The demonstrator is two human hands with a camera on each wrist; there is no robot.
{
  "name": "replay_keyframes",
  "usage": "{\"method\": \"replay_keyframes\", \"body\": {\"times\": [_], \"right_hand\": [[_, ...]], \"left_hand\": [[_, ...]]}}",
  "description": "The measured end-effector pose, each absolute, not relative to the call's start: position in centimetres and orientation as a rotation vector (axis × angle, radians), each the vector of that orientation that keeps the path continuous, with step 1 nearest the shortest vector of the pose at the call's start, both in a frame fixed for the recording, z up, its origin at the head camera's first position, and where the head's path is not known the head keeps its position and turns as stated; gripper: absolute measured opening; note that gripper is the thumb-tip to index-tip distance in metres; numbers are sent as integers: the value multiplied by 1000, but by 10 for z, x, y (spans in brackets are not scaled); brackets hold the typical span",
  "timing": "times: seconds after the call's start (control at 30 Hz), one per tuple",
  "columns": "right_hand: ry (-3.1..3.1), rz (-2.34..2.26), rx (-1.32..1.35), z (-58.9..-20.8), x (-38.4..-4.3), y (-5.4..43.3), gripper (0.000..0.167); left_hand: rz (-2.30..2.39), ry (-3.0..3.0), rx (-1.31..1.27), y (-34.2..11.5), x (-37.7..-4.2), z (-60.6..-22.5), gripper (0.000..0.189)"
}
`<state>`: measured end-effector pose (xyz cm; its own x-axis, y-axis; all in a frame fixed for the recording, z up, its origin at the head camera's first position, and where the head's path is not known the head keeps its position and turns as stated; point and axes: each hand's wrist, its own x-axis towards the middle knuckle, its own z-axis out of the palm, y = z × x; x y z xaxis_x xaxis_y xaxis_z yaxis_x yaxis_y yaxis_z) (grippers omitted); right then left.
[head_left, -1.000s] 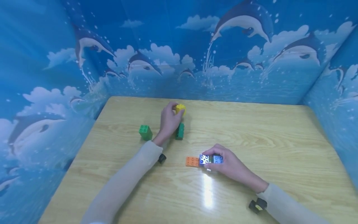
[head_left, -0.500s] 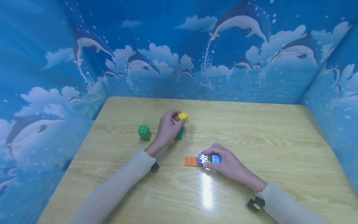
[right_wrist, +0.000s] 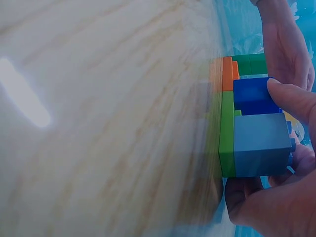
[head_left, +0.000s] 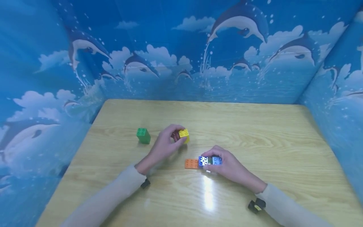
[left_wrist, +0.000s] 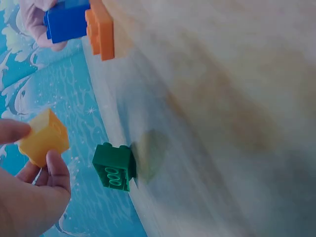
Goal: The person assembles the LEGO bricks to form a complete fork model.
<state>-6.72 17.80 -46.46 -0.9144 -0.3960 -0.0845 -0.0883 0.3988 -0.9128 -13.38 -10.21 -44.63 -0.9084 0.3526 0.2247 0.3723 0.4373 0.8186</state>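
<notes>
At the table [head_left: 255,132], the left grip [head_left: 165,142] pinches a yellow block [head_left: 184,133], the right grip [head_left: 228,162] a blue block [right_wrist: 254,97].

Screened-off tabletop booth; building type cannot be told.
A wood-grain table [head_left: 272,135] is enclosed along its back and both sides by blue sheeting [head_left: 158,90] printed with dolphins [head_left: 241,15] and clouds [head_left: 163,57].

Yellow block [head_left: 184,135], orange block [head_left: 191,163], dark blue block [right_wrist: 254,96], light blue block [right_wrist: 261,145], green block [head_left: 143,136]: all smooth plastic, slight sheen. Table [head_left: 244,135]: wood-grain top, smooth, glossy, throws back a bright streak of light. Backdrop [head_left: 170,85]: smooth printed sheet, cloth or plastic unclear. Sleeves [head_left: 109,194]: soft matt cloth.
</notes>
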Motion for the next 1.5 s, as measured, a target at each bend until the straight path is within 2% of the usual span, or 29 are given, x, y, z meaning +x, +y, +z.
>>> {"method": "replay_keyframes", "body": {"times": [0.27, 0.73, 1.03, 1.5], "right_hand": [[2385, -1496, -416, -467, -67, 179, 36], [2353, -1526, -405, -465, -66, 177, 36], [2370, -1522, -417, -466, -67, 179, 36], [2370, -1525, -427, -466, -67, 179, 37]], "left_hand": [[-1537, -2775, -697, -108, -112, -451, 38], [-1555, -2838, -863, -110, -94, -462, 40], [-1564, -2871, -862, -108, -89, -460, 40], [-1640, -2855, -848, -111, -88, -463, 31]]}}
